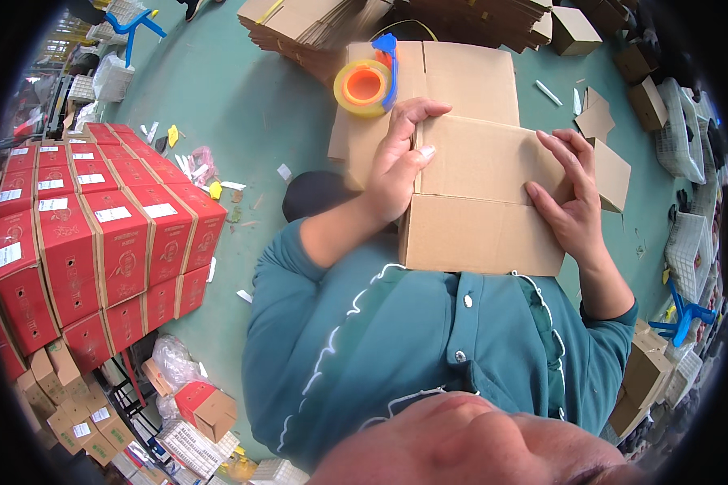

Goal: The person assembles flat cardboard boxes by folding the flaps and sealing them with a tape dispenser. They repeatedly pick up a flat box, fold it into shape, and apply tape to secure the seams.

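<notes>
A brown cardboard box point(485, 230) with closed flaps rests against my front, a seam running across its face. At its left edge, my left hand point(400, 158) grips the side, its thumb on the cardboard and its fingers curled over the far corner. On the opposite side my right hand point(570, 190) holds the box, thumb and fingers bent over its edge. Beyond the left hand lies a blue tape dispenser point(391, 61) with a yellow tape roll point(341, 87) around an orange core. Under it, more brown cardboard point(473, 81) extends away from me.
Stacked red cartons point(121, 234) with white labels stand on the left. Flattened cardboard point(299, 24) is piled at the far side. White plastic baskets point(678, 137) line the right, near a blue stool point(686, 315). Scraps litter the green floor point(243, 113).
</notes>
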Demonstrator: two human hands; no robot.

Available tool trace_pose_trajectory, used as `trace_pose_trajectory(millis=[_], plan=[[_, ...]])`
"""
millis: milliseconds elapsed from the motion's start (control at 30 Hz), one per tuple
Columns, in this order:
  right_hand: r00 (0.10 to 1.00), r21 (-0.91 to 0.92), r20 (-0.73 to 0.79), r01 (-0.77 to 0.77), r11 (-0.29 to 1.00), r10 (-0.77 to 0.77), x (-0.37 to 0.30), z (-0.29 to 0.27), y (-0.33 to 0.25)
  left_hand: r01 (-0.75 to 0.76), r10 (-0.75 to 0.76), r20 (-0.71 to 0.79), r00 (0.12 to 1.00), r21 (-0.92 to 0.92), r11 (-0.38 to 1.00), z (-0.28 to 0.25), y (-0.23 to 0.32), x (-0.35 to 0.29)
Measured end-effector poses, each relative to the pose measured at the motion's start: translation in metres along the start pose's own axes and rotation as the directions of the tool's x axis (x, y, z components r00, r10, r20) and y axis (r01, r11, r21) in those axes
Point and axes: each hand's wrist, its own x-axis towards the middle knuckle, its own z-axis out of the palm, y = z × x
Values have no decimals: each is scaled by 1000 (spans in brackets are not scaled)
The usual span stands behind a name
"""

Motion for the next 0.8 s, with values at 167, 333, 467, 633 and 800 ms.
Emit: trace_pose_trajectory(millis=[167, 333, 467, 633, 800], plan=[[987, -520, 92, 158, 839, -129, 8, -3, -11, 49, -51, -26, 998, -91, 995, 6, 1, 11], [972, -552, 200, 216, 805, -123, 12, -3, -12, -40, 40, -27, 999, 7, 999, 4, -1, 6], [962, -401, 204, 249, 881, -179, 12, -4, -8, -156, 154, 32, 988, 129, 979, -4, -4, 1], [962, -405, 184, 263, 876, -204, 17, -2, -13, -152, 121, 164, 979, 193, 969, -25, -3, 10], [957, -378, 188, 279, 883, -222, 17, -7, -11, 17, -37, 9, 999, 761, 648, -93, -33, 75]])
